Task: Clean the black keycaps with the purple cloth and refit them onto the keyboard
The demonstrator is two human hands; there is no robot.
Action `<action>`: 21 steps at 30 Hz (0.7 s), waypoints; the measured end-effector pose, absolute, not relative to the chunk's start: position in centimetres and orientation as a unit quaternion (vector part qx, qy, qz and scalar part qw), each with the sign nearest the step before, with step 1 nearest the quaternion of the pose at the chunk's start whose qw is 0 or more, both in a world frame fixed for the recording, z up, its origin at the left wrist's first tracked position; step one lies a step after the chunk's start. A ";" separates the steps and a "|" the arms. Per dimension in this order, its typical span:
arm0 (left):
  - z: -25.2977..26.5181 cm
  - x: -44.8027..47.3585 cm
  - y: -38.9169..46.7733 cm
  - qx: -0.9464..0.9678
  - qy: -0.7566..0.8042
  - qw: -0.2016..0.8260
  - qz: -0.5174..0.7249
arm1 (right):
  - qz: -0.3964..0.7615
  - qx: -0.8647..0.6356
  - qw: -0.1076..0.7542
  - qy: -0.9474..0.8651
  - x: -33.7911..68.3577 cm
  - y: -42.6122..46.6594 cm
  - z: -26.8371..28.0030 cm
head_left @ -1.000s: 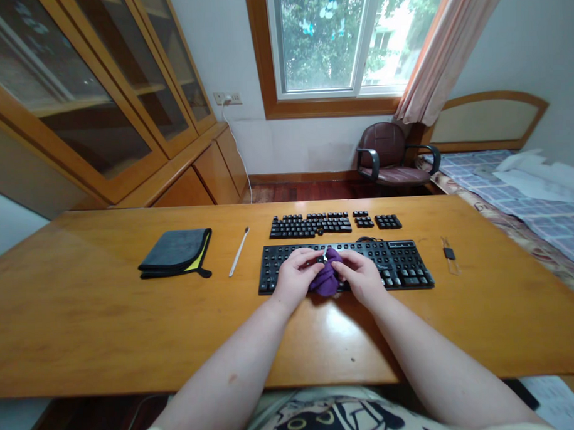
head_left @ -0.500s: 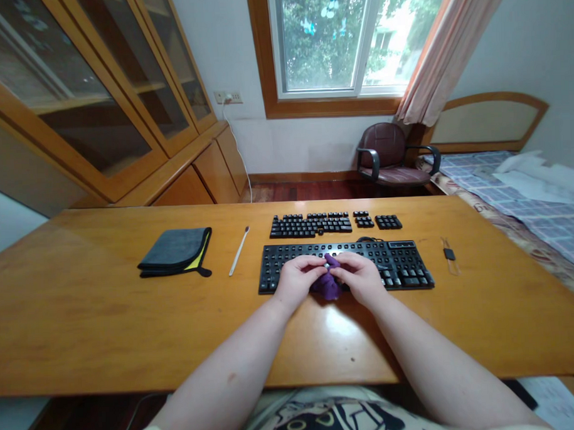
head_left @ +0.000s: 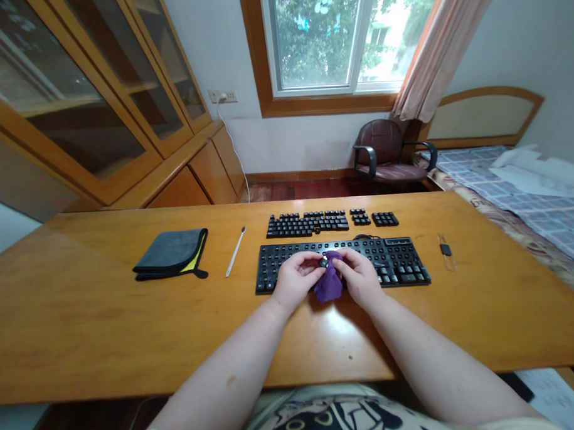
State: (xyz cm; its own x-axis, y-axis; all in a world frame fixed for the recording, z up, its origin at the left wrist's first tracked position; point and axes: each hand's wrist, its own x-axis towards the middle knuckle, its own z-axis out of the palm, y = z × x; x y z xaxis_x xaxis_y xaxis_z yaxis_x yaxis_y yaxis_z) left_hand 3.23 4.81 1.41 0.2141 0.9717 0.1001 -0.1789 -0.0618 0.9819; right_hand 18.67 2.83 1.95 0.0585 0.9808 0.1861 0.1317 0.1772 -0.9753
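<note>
Left fingers (head_left: 311,256) hold a keycap (head_left: 323,262) at their tips; right fingers (head_left: 342,268) pinch purple cloth (head_left: 329,287).

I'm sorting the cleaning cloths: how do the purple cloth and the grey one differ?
The purple cloth is crumpled and held in the right hand; the grey cloth lies folded on the desk. The grey cloth shows black edging and some yellow; the purple cloth shows only purple. Both are fabric.
</note>
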 end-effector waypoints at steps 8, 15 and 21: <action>1.2 2.9 4.9 0.596 0.384 0.473 0.523 | 0.463 -0.487 0.568 -0.474 18.7 3.1 2.1; 0.9 2.7 5.0 0.620 0.384 0.445 0.520 | 0.559 -0.433 0.538 -0.460 18.2 2.8 2.0; 1.1 2.6 5.0 0.689 0.368 0.369 0.503 | 0.529 -0.466 0.503 -0.500 18.4 3.1 1.4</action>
